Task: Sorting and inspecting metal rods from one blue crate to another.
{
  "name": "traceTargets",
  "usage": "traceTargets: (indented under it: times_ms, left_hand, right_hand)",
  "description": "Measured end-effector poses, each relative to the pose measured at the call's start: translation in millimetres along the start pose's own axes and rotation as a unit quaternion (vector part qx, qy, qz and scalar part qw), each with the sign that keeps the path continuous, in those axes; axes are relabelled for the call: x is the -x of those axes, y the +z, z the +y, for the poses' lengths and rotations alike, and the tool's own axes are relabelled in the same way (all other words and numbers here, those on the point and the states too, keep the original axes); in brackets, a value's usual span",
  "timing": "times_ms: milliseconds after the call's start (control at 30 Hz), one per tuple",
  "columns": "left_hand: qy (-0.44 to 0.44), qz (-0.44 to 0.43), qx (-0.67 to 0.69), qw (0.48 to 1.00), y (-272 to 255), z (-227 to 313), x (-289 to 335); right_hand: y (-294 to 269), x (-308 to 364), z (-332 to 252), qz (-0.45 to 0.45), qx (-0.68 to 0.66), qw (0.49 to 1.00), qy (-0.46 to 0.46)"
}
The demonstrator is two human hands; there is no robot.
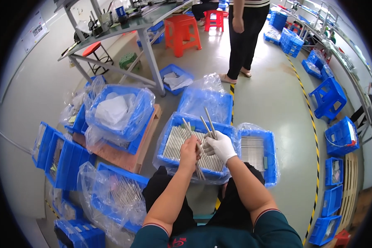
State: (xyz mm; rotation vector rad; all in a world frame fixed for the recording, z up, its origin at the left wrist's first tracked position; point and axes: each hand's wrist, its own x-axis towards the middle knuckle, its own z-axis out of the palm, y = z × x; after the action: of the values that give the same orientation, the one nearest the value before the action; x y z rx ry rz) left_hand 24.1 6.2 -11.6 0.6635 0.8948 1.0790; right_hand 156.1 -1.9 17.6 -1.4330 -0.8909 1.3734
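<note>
My bare left hand [189, 153] is closed around a small bundle of thin metal rods [187, 127], whose ends stick out above and below the fist. Close beside it, my right hand [220, 147] in a white glove grips a couple of metal rods [208, 117] that point up and away from me. Both hands are above a blue plastic crate [161, 149] lined with clear film, where rows of similar rods lie side by side. To its right stands another blue crate [270, 159] with rods in a neat row. Loose rods [130, 192] lie in a film-covered crate at my left.
A wooden pallet [130, 162] at left carries stacked blue crates with plastic bags. Beyond the middle crate sits another film-covered crate [206, 103]. A person in black trousers [246, 39] stands ahead. Red stools [182, 33] and a workbench [132, 24] are farther off; crates line the right side.
</note>
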Motion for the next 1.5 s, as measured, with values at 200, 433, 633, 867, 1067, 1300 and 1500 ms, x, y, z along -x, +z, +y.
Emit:
traceTargets:
  times_ms: [200, 433, 633, 867, 1067, 1300, 1500]
  left_hand:
    - [-0.142, -0.130, -0.046, 0.980, -0.6, -3.7, 11.5]
    - [-0.164, -0.146, -0.127, 0.967, 8.1, -11.3, 13.2]
    - [-0.262, -0.204, -0.037, 0.943, -4.3, 5.1, 18.9]
    - [-0.164, -0.203, 0.092, 0.961, -10.7, 11.8, 4.9]
    - [-0.189, -0.245, 0.091, 0.947, -17.5, 8.0, 3.3]
    - [-0.132, -0.166, 0.112, 0.971, -23.6, 15.1, 3.4]
    - [-0.042, -0.023, 0.123, 0.991, -21.0, 23.7, -8.0]
  right_hand:
    - [-9.6, -9.9, -7.9, -0.035, 0.024, 0.999, 0.016]
    - [-18.3, -26.0, 7.2, 0.061, -0.038, 0.994, -0.080]
    - [-68.1, -42.3, -22.7, 0.149, -0.274, 0.950, -0.022]
    - [-31.8, -11.4, -11.4, -0.041, -0.179, 0.980, 0.075]
    - [-3.4, -5.0, -6.8, -0.035, 0.159, 0.985, -0.049]
    - [2.7, -16.8, -1.2, -0.019, 0.225, 0.972, -0.069]
    - [-11.1, -1.9, -3.3, -0.040, 0.185, 0.982, -0.015]
